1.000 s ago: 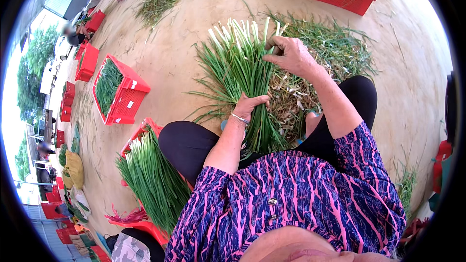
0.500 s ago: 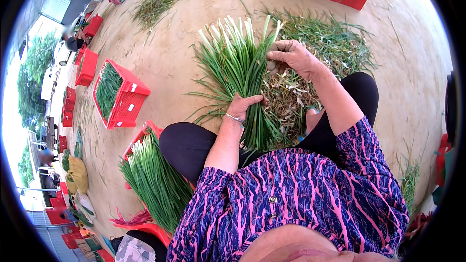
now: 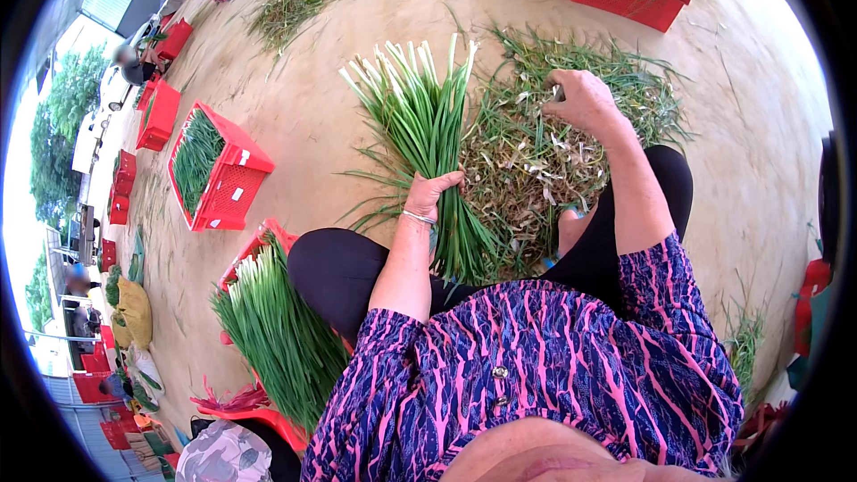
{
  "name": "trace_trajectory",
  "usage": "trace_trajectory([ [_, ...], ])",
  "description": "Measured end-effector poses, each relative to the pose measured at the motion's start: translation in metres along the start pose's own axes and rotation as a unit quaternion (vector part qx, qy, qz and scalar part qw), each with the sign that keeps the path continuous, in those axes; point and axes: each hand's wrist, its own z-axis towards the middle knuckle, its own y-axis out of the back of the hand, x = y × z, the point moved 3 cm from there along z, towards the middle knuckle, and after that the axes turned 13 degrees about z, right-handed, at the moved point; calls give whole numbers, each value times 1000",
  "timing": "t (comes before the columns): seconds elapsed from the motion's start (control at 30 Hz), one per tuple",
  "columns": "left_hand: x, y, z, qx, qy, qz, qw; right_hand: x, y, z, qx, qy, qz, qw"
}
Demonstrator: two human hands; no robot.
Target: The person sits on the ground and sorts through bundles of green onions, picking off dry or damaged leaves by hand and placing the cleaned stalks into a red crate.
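While a heap of green onions (image 3: 281,339) fills a red crate (image 3: 259,245) at lower left, the left hand (image 3: 433,192) at centre is closed around a bunch of green onions (image 3: 424,116), white ends pointing up. Right of centre, the right hand (image 3: 585,100) pinches scraps over a trimmings pile (image 3: 536,170) on the floor (image 3: 339,98).

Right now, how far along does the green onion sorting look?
Looks done: a thick heap of cleaned green onions lies by the left knee, and a red crate holds more. In hand: the left hand grips a bunch of green onions; the right hand hovers over the trimmings pile. How much remains cannot be told.
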Motion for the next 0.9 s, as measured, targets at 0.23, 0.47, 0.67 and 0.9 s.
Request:
trace_trajectory([
  [0.23, -6, -18, -8, 64, -11, 59, 996, 41, -7, 18, -175, 184, 209, 944],
  [0.47, 8, -32, -10, 83, 21, 110, 990, 87, -9, 10, -22, 213, 256, 943],
  [0.67, 4, -41, -14, 88, 40, 139, 986, 68, -46, 0, -56, 182, 105, 976],
  [0.9, -6, -46, -18, 129, 15, 82, 988, 49, -37, 6, 4, 68, 345, 936],
])
